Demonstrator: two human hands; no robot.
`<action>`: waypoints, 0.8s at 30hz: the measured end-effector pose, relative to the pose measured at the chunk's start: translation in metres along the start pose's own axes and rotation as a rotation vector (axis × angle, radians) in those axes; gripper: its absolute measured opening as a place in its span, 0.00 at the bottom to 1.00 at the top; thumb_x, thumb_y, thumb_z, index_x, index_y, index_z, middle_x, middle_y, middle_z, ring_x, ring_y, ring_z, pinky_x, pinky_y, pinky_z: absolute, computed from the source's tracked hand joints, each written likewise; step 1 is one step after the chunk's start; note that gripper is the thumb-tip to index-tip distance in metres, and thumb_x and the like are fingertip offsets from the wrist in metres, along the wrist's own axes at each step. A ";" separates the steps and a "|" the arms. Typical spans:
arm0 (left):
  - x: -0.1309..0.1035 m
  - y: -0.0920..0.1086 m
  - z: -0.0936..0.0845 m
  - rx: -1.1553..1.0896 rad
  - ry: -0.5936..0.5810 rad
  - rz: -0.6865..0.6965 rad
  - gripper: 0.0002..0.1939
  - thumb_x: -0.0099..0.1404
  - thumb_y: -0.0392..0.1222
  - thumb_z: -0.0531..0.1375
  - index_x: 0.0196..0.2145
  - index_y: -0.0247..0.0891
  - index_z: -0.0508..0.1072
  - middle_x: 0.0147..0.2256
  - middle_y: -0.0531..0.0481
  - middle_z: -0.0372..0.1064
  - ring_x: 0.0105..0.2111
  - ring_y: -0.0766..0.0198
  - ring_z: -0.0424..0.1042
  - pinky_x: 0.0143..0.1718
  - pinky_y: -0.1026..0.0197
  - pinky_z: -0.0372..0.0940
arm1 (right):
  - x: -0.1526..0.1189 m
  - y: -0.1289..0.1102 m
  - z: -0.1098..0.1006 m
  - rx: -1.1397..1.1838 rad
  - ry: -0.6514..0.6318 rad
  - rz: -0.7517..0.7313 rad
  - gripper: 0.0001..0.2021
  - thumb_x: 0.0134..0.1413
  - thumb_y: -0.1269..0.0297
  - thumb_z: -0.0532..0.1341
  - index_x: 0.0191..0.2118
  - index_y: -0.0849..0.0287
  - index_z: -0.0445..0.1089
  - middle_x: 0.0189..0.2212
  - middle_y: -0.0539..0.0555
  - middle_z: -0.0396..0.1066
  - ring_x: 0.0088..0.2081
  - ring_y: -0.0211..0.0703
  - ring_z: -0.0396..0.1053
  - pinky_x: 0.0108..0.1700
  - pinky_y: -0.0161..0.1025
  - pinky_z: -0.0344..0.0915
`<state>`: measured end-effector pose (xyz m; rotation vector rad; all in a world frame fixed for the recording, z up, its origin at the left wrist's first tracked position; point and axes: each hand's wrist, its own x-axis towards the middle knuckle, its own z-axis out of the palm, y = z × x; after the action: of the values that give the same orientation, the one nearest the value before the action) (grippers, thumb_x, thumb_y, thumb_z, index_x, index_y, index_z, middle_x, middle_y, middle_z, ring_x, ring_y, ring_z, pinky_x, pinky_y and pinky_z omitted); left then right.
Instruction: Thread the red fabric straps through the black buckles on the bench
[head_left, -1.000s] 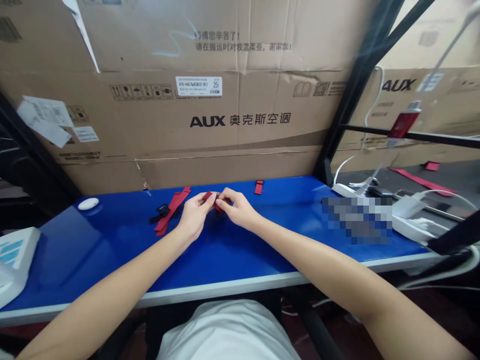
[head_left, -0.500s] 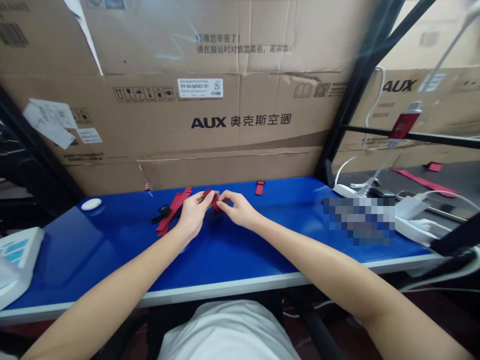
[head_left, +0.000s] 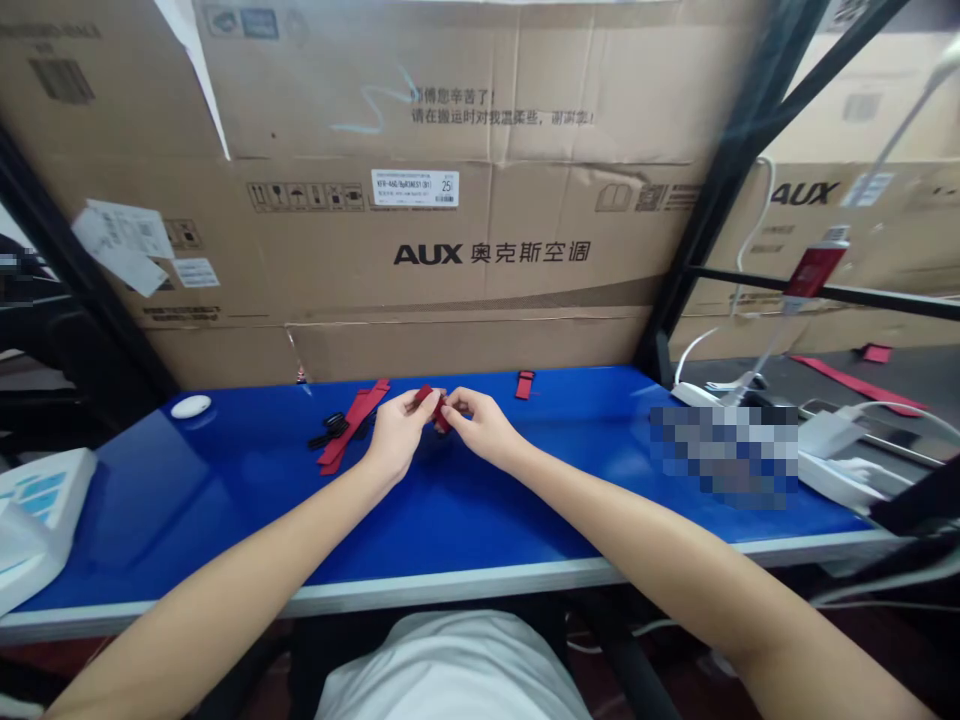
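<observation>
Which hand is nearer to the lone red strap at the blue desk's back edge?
The right hand. It is in front of the lone strap, slightly left; the left hand is farther left.

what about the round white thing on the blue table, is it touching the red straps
No, bare blue table shows between the round white thing and the red straps.

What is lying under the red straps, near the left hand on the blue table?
The blue table shows around the red straps, and black pieces show at both sides. Whether those continue beneath, or something else lies there, the straps hide.
</observation>
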<state>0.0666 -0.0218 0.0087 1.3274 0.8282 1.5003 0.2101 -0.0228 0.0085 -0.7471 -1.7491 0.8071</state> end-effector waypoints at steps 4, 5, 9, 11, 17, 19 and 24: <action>-0.002 0.004 0.001 -0.008 0.008 0.010 0.19 0.52 0.50 0.69 0.37 0.33 0.78 0.40 0.42 0.76 0.41 0.56 0.74 0.48 0.53 0.65 | 0.002 0.000 -0.004 0.008 -0.012 -0.001 0.11 0.56 0.57 0.58 0.29 0.59 0.66 0.27 0.52 0.72 0.30 0.40 0.70 0.38 0.39 0.67; -0.003 0.005 0.002 0.007 0.007 0.021 0.19 0.52 0.50 0.69 0.38 0.34 0.79 0.40 0.42 0.76 0.42 0.55 0.74 0.49 0.53 0.65 | 0.002 0.001 -0.004 0.032 -0.012 0.004 0.11 0.55 0.56 0.59 0.30 0.59 0.66 0.27 0.52 0.72 0.30 0.40 0.70 0.38 0.39 0.67; -0.006 0.005 0.003 0.070 0.000 0.042 0.19 0.53 0.50 0.68 0.39 0.34 0.79 0.42 0.41 0.76 0.45 0.53 0.73 0.50 0.52 0.64 | 0.001 0.006 -0.001 0.195 0.012 0.085 0.14 0.52 0.52 0.62 0.30 0.59 0.67 0.26 0.53 0.72 0.29 0.42 0.71 0.36 0.41 0.69; -0.006 0.005 0.002 0.068 0.005 0.030 0.19 0.53 0.49 0.69 0.39 0.35 0.79 0.42 0.41 0.76 0.44 0.52 0.73 0.49 0.52 0.64 | 0.002 0.008 -0.001 0.219 0.007 0.104 0.14 0.51 0.52 0.62 0.30 0.59 0.67 0.26 0.53 0.73 0.29 0.42 0.71 0.37 0.41 0.69; -0.001 0.007 -0.004 0.000 0.020 0.020 0.19 0.52 0.51 0.69 0.37 0.34 0.80 0.40 0.41 0.77 0.44 0.52 0.74 0.51 0.50 0.64 | 0.003 0.002 -0.011 -0.107 -0.053 0.010 0.11 0.54 0.57 0.60 0.31 0.60 0.72 0.33 0.54 0.76 0.37 0.44 0.71 0.46 0.42 0.64; -0.001 0.006 -0.005 0.018 0.003 0.030 0.19 0.52 0.51 0.69 0.37 0.34 0.80 0.41 0.41 0.77 0.45 0.52 0.73 0.52 0.50 0.63 | 0.003 -0.001 -0.014 -0.176 -0.053 -0.020 0.10 0.56 0.58 0.59 0.31 0.60 0.73 0.33 0.54 0.76 0.38 0.44 0.71 0.46 0.41 0.62; -0.004 0.008 -0.001 0.018 -0.023 -0.010 0.20 0.51 0.50 0.70 0.37 0.34 0.79 0.40 0.41 0.76 0.44 0.53 0.73 0.50 0.51 0.64 | 0.003 -0.002 -0.012 -0.208 -0.022 -0.046 0.10 0.57 0.60 0.58 0.31 0.59 0.70 0.32 0.53 0.75 0.36 0.42 0.70 0.44 0.39 0.63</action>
<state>0.0636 -0.0276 0.0142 1.3488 0.8344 1.4704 0.2208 -0.0195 0.0145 -0.8344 -1.8824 0.6103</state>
